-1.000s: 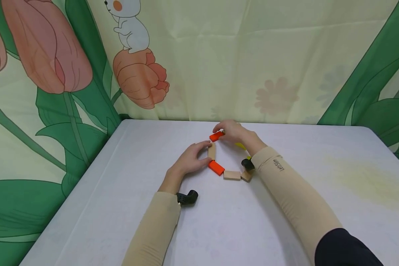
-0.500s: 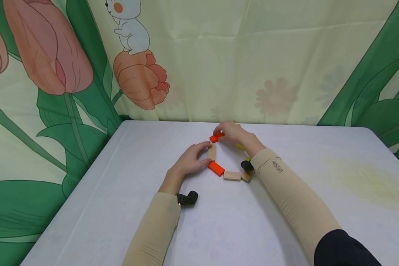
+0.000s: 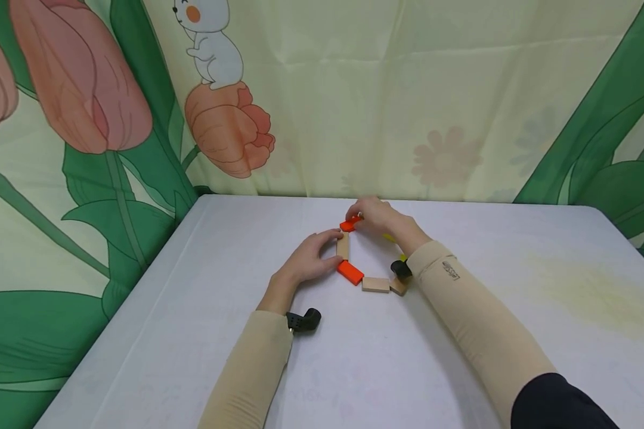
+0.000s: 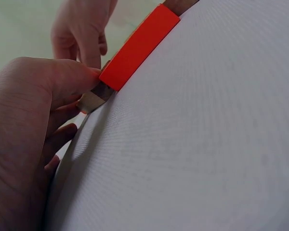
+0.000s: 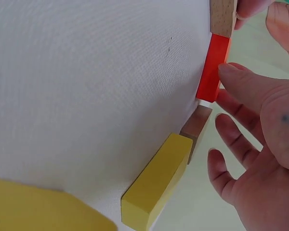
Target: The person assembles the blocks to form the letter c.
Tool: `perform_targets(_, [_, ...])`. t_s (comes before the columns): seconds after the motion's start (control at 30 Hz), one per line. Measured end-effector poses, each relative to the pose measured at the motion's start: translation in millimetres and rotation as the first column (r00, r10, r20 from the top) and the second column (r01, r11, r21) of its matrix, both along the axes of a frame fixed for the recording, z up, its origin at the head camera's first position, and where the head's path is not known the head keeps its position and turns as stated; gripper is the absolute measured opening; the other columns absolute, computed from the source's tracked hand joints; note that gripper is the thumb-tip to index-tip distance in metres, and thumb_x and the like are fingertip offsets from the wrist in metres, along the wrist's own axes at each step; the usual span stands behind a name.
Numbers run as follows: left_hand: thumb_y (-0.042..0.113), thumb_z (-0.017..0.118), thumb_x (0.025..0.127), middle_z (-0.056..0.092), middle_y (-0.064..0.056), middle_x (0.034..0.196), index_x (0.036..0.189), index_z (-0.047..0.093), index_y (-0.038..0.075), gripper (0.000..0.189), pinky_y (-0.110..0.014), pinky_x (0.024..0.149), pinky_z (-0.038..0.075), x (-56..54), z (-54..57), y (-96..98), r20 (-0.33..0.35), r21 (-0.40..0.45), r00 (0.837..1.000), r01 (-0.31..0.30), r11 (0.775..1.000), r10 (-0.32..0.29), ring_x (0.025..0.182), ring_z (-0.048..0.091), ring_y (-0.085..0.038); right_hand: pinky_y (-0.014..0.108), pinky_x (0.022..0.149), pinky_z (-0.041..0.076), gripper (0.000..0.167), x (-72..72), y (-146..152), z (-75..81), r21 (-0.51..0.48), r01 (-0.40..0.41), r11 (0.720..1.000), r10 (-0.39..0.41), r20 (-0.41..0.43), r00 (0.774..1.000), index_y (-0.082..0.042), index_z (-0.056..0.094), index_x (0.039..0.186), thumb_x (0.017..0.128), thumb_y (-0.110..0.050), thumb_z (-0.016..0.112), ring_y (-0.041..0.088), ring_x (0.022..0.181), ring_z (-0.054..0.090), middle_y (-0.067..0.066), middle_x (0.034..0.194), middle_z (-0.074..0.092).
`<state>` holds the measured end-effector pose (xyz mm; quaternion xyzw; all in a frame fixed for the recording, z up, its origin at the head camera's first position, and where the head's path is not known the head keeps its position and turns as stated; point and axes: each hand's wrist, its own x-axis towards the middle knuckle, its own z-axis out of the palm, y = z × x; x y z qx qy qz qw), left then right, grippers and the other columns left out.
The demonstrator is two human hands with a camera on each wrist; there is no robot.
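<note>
My left hand [image 3: 308, 260] pinches a plain wooden block [image 3: 343, 246] lengthwise, index finger at its far end and thumb at its near end. The left thumb also lies right at the corner of a second red block [image 4: 139, 48]. At the far end of the plain block, my right hand [image 3: 374, 215] pinches a red block [image 5: 214, 70] between thumb and fingers. In the right wrist view this red block meets the end of the plain block [image 5: 223, 17]. Its other end is close to another wooden block [image 5: 197, 120], which the right hand hides in the head view.
The blocks form a ring on the white-covered table [image 3: 193, 369]. Along its near side lie a wooden block [image 3: 375, 285] and a tilted one [image 3: 399, 287]. Yellow blocks [image 5: 156, 180] make up the right side, partly under the right forearm. A printed curtain [image 3: 354, 119] hangs behind.
The right hand has brought the far red block slightly nearer, against the end of the plain block. My left hand stays in place.
</note>
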<state>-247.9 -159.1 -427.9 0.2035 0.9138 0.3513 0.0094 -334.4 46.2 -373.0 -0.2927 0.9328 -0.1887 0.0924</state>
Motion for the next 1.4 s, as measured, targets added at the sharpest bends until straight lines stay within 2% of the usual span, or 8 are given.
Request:
perform_targets(0.43, [0.027,0.068,0.093,0.049,-0.002,0.151,0.146,0.054,0.017,0.055,-0.045,0.117,0.031,1.9,-1.0,0.4,0.029,-0.008,0.999,-0.034,0.999,0.034,0.14,0.041,-0.023,0.05,0.1,0.046,0.025,1.6,-0.3,-1.2,-0.004,-0.017,1.0,0.017,0.006,1.0,-0.01,0.072,0.12,0.097,-0.005,0.066,0.032,0.115,0.052,0.012,0.123,0.063])
perform_targets(0.7, [0.028,0.068,0.094,0.048,0.0,0.152,0.145,0.055,0.017,0.054,-0.044,0.116,0.031,1.6,-2.8,-0.6,0.025,-0.011,0.999,-0.029,1.0,0.029,0.14,0.041,-0.023,0.045,0.1,0.047,0.025,2.9,-1.3,-2.3,-0.02,-0.035,0.999,0.035,0.007,0.999,-0.01,0.072,0.12,0.097,-0.004,0.065,0.031,0.112,0.054,0.011,0.124,0.063])
perform_targets(1.13, [0.027,0.068,0.094,0.049,-0.001,0.151,0.145,0.055,0.017,0.054,-0.043,0.117,0.031,1.3,-1.3,-0.3,0.027,-0.016,0.999,-0.032,0.999,0.032,0.14,0.041,-0.022,0.045,0.1,0.047,0.026,3.8,-1.4,0.2,-0.008,-0.041,0.999,0.041,-0.006,0.999,-0.009,0.072,0.121,0.097,-0.003,0.064,0.031,0.113,0.055,0.012,0.124,0.064])
perform_targets(1.27, [0.024,0.067,0.094,0.05,-0.002,0.15,0.144,0.055,0.015,0.053,-0.041,0.117,0.03,-0.8,-2.5,-0.3,0.006,-0.016,1.0,-0.009,1.0,0.009,0.14,0.042,-0.021,0.045,0.1,0.047,0.026,2.7,1.9,1.4,-0.039,-0.039,0.999,0.039,0.014,0.999,-0.007,0.07,0.123,0.098,-0.005,0.063,0.032,0.113,0.055,0.013,0.126,0.063])
perform_targets(1.4, [0.023,0.067,0.094,0.05,-0.002,0.15,0.144,0.055,0.015,0.052,-0.038,0.117,0.03,-2.5,-3.4,-0.2,-0.005,-0.015,1.0,0.007,1.0,-0.007,0.14,0.042,-0.02,0.046,0.1,0.047,0.028,1.9,7.5,5.7,-0.095,0.005,0.996,-0.001,0.037,0.999,-0.005,0.069,0.125,0.099,-0.005,0.059,0.033,0.113,0.055,0.015,0.126,0.062])
